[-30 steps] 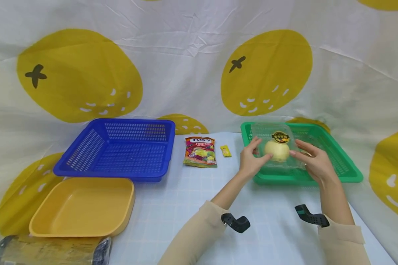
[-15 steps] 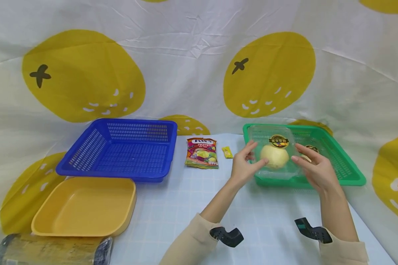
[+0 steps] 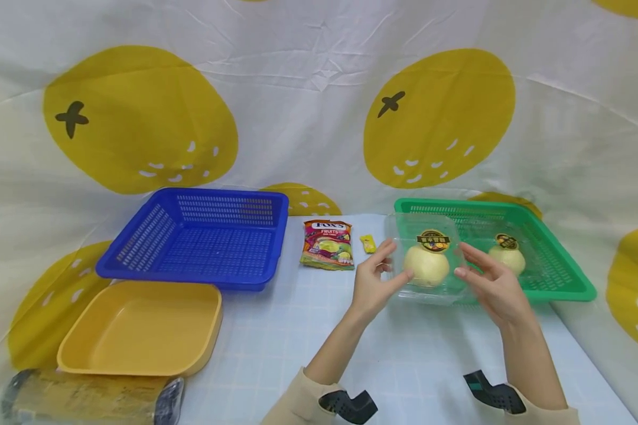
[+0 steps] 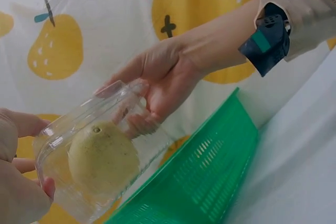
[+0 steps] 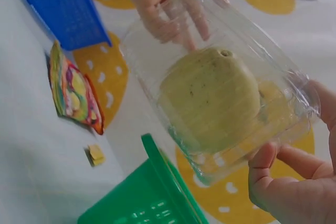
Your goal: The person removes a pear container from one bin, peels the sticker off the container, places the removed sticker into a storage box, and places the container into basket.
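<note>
My left hand (image 3: 372,280) and my right hand (image 3: 493,283) hold a clear plastic fruit box (image 3: 401,233) by its two sides, thumbs toward me. Inside it sits a round pale yellow-green fruit (image 3: 426,265), with a dimpled, speckled top in the right wrist view. A black and gold label (image 3: 433,240) is on the box. The box is raised in front of the left part of the green basket (image 3: 569,277). In that basket lies a second clear box with a similar fruit (image 3: 507,260) and label.
Left of the green basket lie a small yellow candy wrapper (image 3: 368,243) and a Fox's candy bag (image 3: 326,245). Farther left stand a blue basket (image 3: 191,277) and a yellow tray (image 3: 138,324). A plastic-wrapped cylinder (image 3: 90,398) lies at the near left corner.
Both hands have carried the fruit box left and toward me, from over the green basket to its front left edge. The second box in the basket now shows more fully.
</note>
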A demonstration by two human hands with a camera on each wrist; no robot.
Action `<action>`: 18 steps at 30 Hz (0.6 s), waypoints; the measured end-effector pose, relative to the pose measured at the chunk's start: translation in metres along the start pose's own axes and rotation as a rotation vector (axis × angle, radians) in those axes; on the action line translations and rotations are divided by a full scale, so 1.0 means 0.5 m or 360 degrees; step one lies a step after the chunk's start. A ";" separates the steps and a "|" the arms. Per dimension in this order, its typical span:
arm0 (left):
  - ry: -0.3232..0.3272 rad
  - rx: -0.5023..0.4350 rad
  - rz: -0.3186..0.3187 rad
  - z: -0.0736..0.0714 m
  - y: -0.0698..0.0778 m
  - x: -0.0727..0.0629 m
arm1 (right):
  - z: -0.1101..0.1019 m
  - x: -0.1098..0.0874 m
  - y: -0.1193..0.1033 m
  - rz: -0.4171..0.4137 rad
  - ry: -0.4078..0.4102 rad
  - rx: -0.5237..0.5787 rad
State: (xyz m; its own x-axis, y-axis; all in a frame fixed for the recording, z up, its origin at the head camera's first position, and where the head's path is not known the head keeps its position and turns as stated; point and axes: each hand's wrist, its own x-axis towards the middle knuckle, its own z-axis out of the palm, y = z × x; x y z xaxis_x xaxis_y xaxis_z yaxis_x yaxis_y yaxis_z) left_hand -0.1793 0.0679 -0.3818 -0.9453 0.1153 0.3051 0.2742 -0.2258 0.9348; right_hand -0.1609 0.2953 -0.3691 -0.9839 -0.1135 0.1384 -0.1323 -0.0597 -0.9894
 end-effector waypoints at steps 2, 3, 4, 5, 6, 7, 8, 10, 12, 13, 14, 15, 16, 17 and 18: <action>0.0015 -0.0015 -0.0005 -0.009 0.004 -0.009 | 0.010 -0.003 0.003 -0.0018 -0.0032 0.0022; 0.0023 -0.0025 -0.0007 -0.013 0.006 -0.013 | 0.015 -0.005 0.005 -0.0023 -0.0048 0.0040; 0.0029 -0.0029 -0.0011 -0.017 0.008 -0.017 | 0.019 -0.007 0.007 -0.0030 -0.0060 0.0060; 0.0033 -0.0040 -0.0011 -0.021 0.010 -0.022 | 0.024 -0.009 0.008 -0.0037 -0.0073 0.0082; 0.0040 -0.0048 -0.0007 -0.025 0.012 -0.025 | 0.028 -0.011 0.010 -0.0047 -0.0082 0.0100; 0.0043 -0.0054 -0.0002 -0.029 0.014 -0.029 | 0.033 -0.012 0.012 -0.0062 -0.0086 0.0113; 0.0045 -0.0054 -0.0001 -0.033 0.015 -0.032 | 0.037 -0.014 0.013 -0.0074 -0.0087 0.0125; 0.0049 -0.0072 -0.0003 -0.041 0.018 -0.039 | 0.047 -0.017 0.018 -0.0102 -0.0085 0.0139; 0.0062 -0.0097 -0.0014 -0.051 0.019 -0.047 | 0.059 -0.020 0.023 -0.0118 -0.0087 0.0145; 0.0070 -0.0098 -0.0022 -0.057 0.020 -0.051 | 0.066 -0.021 0.026 -0.0124 -0.0092 0.0145; 0.0080 -0.0103 -0.0033 -0.064 0.020 -0.056 | 0.072 -0.023 0.029 -0.0126 -0.0099 0.0146; 0.0088 -0.0107 -0.0042 -0.071 0.020 -0.061 | 0.079 -0.024 0.032 -0.0126 -0.0106 0.0147; 0.0094 -0.0107 -0.0048 -0.078 0.020 -0.065 | 0.086 -0.026 0.035 -0.0123 -0.0115 0.0144; 0.0095 -0.0102 -0.0056 -0.086 0.019 -0.070 | 0.093 -0.028 0.037 -0.0119 -0.0118 0.0141; 0.0093 -0.0098 -0.0056 -0.093 0.018 -0.074 | 0.100 -0.029 0.040 -0.0118 -0.0121 0.0139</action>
State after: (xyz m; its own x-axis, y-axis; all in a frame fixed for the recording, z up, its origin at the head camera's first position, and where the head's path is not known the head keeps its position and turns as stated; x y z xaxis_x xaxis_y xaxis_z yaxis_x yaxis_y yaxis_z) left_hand -0.1502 0.0167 -0.3929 -0.9633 0.0677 0.2597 0.2312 -0.2820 0.9311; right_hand -0.1432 0.2461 -0.3885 -0.9593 -0.1804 0.2171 -0.1899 -0.1565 -0.9692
